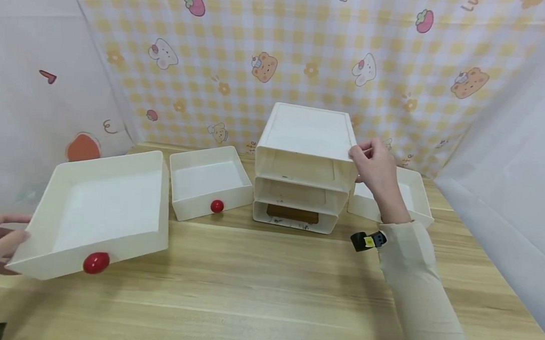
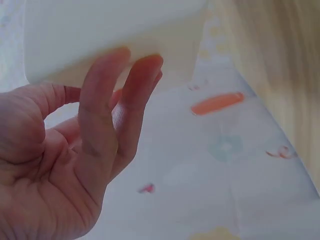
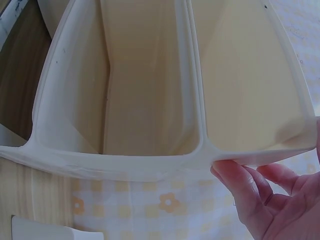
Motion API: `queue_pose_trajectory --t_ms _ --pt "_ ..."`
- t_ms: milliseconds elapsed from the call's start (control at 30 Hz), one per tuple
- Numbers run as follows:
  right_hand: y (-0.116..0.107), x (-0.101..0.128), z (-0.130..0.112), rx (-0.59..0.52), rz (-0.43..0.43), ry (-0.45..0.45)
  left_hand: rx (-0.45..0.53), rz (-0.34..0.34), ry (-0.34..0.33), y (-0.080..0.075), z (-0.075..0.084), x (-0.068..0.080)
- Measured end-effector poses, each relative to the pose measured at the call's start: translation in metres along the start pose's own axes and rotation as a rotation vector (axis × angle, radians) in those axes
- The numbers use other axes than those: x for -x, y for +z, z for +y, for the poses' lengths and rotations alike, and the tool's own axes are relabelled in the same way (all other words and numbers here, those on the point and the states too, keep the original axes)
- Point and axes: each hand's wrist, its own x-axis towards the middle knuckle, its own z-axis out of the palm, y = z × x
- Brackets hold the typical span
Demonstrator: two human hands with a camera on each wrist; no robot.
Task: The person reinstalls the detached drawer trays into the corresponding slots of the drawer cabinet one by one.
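Note:
At the far left, my left hand (image 1: pixel 1 243) grips the left side of a white drawer (image 1: pixel 109 209) with a red round knob (image 1: pixel 96 263). In the left wrist view, fingers (image 2: pixel 100 110) curl against the outside of that drawer (image 2: pixel 115 30), which is raised over the tabletop. My right hand (image 1: pixel 376 163) holds the top right front corner of a white drawer cabinet (image 1: pixel 310 131). Its three stacked slots face me with no drawers in them. From the right wrist view, fingertips (image 3: pixel 232 172) press on the cabinet's (image 3: pixel 125 165) side wall near the top slot.
A second white drawer (image 1: pixel 211 180) with a red knob (image 1: pixel 217 206) stands left of the cabinet. Another white drawer (image 1: pixel 416 195) sits to its right, partly behind my right forearm. All stand on a wooden table (image 1: pixel 250 279), with a yellow checked cloth (image 1: pixel 313 41) behind.

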Motion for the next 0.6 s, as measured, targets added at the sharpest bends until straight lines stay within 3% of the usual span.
queue_pose_trajectory --t_ms 200,300,467,600 --pt "-0.001 0.000 0.001 -0.004 -0.007 0.006 -0.060 -0.062 0.100 0.008 0.065 0.022" --pt "-0.001 0.000 0.001 0.002 -0.004 0.006 -0.074 -0.111 0.122 0.014 0.083 0.030" --pt "0.000 -0.001 0.002 0.006 -0.003 0.005 -0.100 -0.257 0.138 0.028 0.108 0.039" --pt "0.001 -0.001 0.002 -0.004 -0.012 0.004 -0.103 -0.319 0.192 0.045 0.127 0.045"
